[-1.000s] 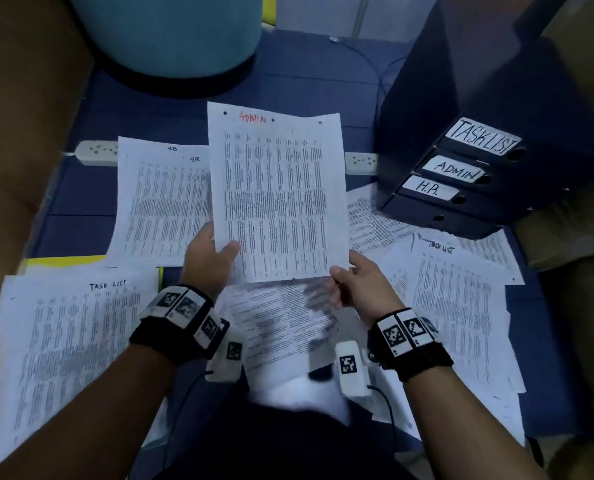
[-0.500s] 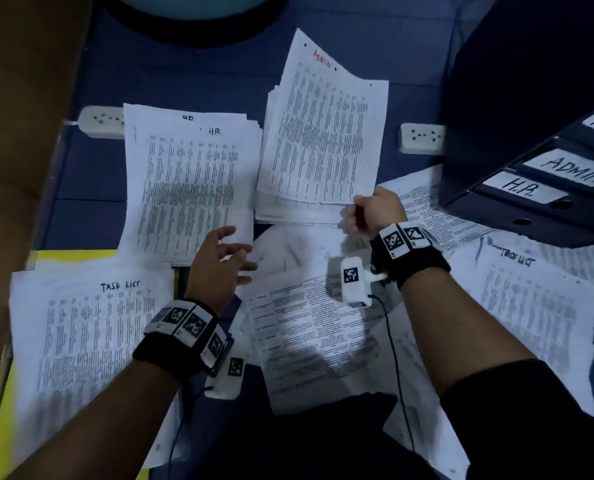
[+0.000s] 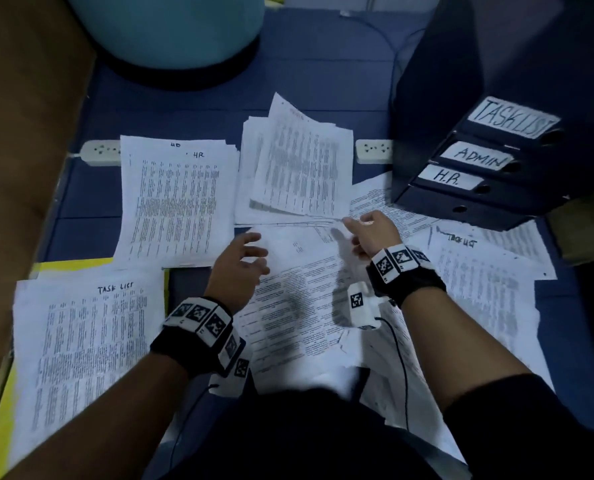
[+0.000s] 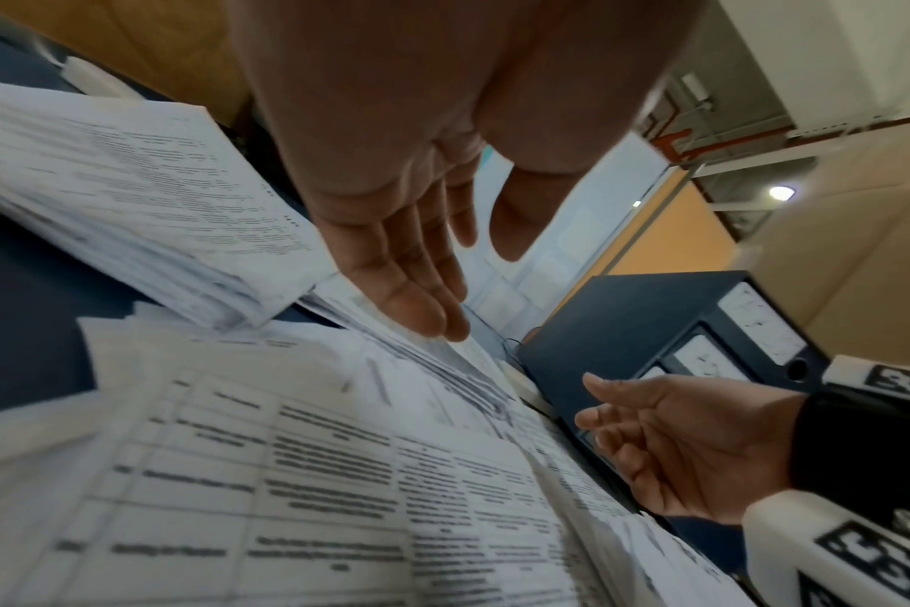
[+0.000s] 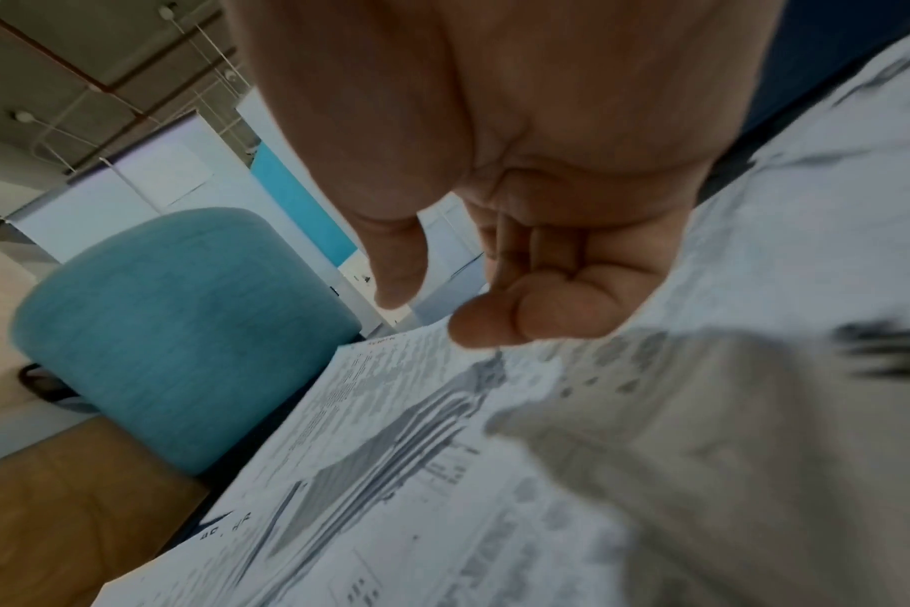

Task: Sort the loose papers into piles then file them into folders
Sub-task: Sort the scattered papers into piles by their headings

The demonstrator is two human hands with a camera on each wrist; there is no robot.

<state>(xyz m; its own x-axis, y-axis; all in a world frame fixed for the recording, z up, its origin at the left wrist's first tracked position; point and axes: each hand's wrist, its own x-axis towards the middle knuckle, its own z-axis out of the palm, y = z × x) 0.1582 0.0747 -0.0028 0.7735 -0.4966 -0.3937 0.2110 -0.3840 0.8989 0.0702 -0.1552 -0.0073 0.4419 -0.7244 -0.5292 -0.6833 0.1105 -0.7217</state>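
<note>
Your top sheet (image 3: 300,164) lies on the middle pile with its long axis running from 6 to 12 o'clock, heading at 12, just past your right hand (image 3: 371,233), whose fingers are loosely curled on nothing, while your left hand (image 3: 238,268) hovers spread and empty at its 8 o'clock.

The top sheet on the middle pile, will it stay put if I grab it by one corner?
Probably not: the top sheet already curls up off its pile, so it looks floppy and light. It likely droops from one corner and slides easily.
</note>
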